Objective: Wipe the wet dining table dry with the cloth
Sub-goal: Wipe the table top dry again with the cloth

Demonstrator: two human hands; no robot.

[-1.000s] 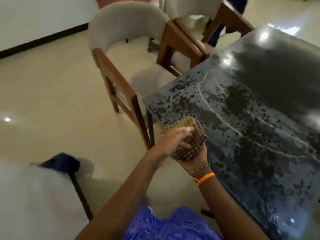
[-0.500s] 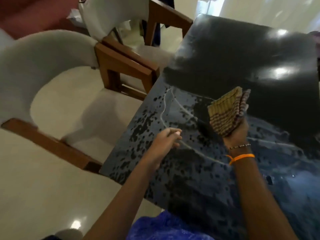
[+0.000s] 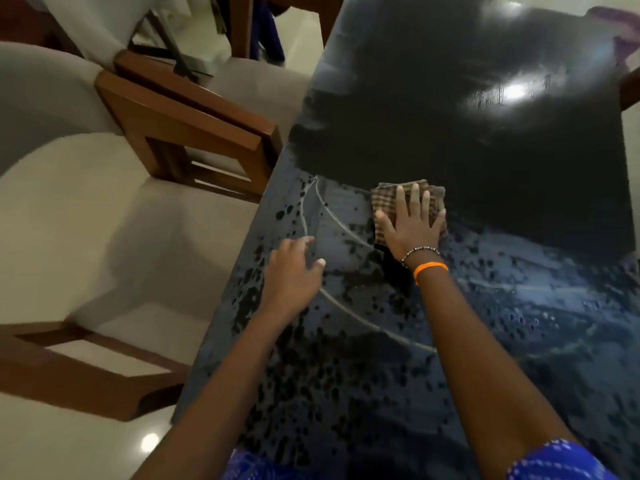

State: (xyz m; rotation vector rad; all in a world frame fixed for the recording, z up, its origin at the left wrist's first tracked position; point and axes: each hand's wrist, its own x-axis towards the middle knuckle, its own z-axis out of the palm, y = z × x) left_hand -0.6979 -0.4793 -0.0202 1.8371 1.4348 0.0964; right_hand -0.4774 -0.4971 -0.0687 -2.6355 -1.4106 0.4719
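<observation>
1. On the dark wet surface [image 3: 398, 358], the head view shows the folded checked cloth [image 3: 384, 199] lying flat near the middle, at the line where beaded water meets the plain dark far part.
2. Right hand [image 3: 412, 230] presses palm-down on the cloth, fingers spread, grip flat rather than clenched.
3. Left hand [image 3: 292, 271] is loosely released with nothing in it, near the surface's left edge.
4. Two wooden chairs [image 3: 194, 129] stand left of the surface.

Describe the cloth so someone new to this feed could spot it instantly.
Start at the dark dining table that fills the right side. Near its middle, the right hand presses flat on the cloth. It is a folded brown checked square, the only fabric lying on the tabletop.
</observation>
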